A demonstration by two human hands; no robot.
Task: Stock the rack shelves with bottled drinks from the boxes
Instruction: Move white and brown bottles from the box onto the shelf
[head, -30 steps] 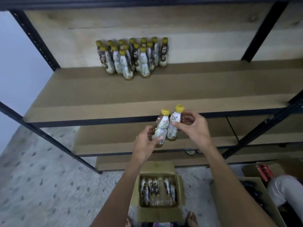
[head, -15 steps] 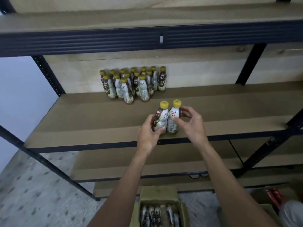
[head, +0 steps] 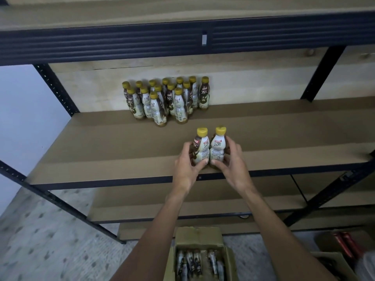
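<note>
Two yellow-capped drink bottles stand upright side by side near the front of the middle shelf (head: 121, 147). My left hand (head: 187, 165) grips the left bottle (head: 199, 148) and my right hand (head: 233, 163) grips the right bottle (head: 218, 147). A cluster of several matching bottles (head: 166, 100) stands at the back of the same shelf, against the wooden back panel. On the floor below, an open cardboard box (head: 198, 236) holds more bottles lying down.
A black shelf beam (head: 142, 41) of the upper shelf runs overhead. Black uprights (head: 56, 90) frame the rack, with lower shelves (head: 142, 207) beneath. Another box with red items (head: 345, 244) sits at the lower right on the speckled floor.
Both hands have carried the two bottles up from over the box and forward onto the middle shelf. The view has tilted upward, bringing the upper shelf beam into sight.
</note>
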